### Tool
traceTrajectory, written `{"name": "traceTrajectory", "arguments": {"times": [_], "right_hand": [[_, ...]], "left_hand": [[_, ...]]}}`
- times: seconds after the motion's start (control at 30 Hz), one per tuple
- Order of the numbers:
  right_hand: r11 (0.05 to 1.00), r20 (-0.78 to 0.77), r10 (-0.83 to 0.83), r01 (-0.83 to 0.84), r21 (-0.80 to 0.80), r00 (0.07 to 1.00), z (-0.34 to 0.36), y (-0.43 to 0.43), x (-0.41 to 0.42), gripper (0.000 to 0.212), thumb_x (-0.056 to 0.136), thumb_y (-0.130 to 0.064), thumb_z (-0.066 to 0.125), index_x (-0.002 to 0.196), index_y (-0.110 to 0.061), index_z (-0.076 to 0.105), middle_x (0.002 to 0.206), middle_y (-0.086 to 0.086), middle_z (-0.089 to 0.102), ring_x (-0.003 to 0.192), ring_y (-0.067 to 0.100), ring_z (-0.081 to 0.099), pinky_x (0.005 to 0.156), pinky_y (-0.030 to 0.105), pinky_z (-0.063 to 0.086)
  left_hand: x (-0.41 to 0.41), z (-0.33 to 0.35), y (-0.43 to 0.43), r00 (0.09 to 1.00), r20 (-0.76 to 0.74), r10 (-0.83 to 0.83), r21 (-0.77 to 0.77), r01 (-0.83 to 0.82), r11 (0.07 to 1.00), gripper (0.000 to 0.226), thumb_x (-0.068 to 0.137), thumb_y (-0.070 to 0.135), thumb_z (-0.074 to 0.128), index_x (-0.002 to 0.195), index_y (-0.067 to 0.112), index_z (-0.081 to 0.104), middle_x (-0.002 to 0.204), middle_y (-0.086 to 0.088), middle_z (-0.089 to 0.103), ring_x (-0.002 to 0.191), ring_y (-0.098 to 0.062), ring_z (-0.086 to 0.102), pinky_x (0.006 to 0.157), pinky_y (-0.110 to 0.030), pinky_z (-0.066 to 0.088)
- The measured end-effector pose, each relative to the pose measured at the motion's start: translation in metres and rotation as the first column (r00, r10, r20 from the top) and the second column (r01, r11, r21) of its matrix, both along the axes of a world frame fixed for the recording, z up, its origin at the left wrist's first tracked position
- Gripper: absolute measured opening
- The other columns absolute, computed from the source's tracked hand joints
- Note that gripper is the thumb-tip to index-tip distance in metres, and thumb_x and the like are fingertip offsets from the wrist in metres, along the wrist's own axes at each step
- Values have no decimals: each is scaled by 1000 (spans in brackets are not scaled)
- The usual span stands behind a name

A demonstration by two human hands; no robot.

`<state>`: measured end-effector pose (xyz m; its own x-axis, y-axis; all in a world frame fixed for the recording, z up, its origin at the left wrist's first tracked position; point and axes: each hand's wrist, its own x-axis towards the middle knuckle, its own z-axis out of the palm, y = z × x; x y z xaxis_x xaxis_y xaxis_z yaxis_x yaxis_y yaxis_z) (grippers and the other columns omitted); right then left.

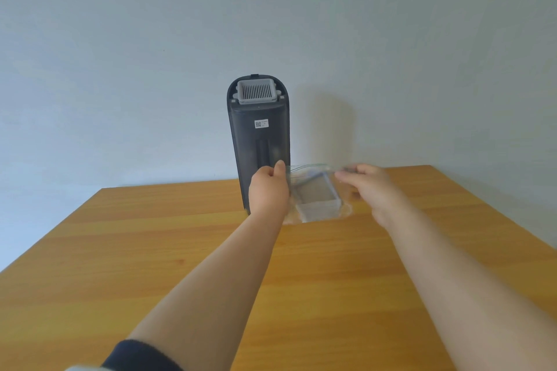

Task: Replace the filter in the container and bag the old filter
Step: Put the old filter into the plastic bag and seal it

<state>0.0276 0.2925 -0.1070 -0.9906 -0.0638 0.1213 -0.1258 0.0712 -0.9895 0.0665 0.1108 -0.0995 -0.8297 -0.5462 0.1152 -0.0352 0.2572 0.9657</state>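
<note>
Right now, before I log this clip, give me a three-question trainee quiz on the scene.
1. True or false: a filter sits in the top of the dark container.
2. The clear bag holds: A) nothing B) a filter C) a cloth
3. Which hands grip the bag's top edge?

Key: 1 true. 2 B, a grey filter shows through the plastic. 3 Both, the left hand and the right hand, one at each end, above the wooden table.

A small white label (261,124) sits on the dark container (259,141), above the left hand (268,190); it bears a QR code, and its print is too small to read.
</note>
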Motion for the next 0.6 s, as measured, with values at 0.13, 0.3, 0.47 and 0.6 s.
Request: {"name": "traceTrajectory", "arguments": {"times": [0.13,0.3,0.47,0.6], "right_hand": [[964,126,80,-44,-261,989,0,1,3,9,93,-18,63,88,-12,69,80,3,74,64,17,69,60,32,53],[946,176,-66,117,-302,982,4,-5,8,14,93,-21,63,85,-10,68,77,3,72,58,16,69,47,26,52],[959,163,-195,222,-174,967,5,-9,13,24,89,-32,66,77,-12,66,65,3,67,44,19,63,35,27,45],[967,81,-235,241,-82,969,3,-9,14,29,91,-34,63,72,-13,59,62,1,62,36,13,59,32,24,42]], "left_hand": [[0,3,3,986,91,-139,200,119,973,49,90,62,47,81,14,57,79,-7,56,73,-22,53,63,-33,44],[6,-2,8,908,102,-407,375,343,861,82,62,88,57,109,22,69,81,-2,66,98,-12,27,98,-40,54],[3,-6,11,843,-17,-537,417,494,763,49,83,51,72,114,13,71,115,-10,74,106,-24,71,90,-37,59],[0,-8,12,894,-13,-449,411,414,812,19,95,25,65,106,12,73,109,-10,75,96,-21,73,79,-30,61]]}}
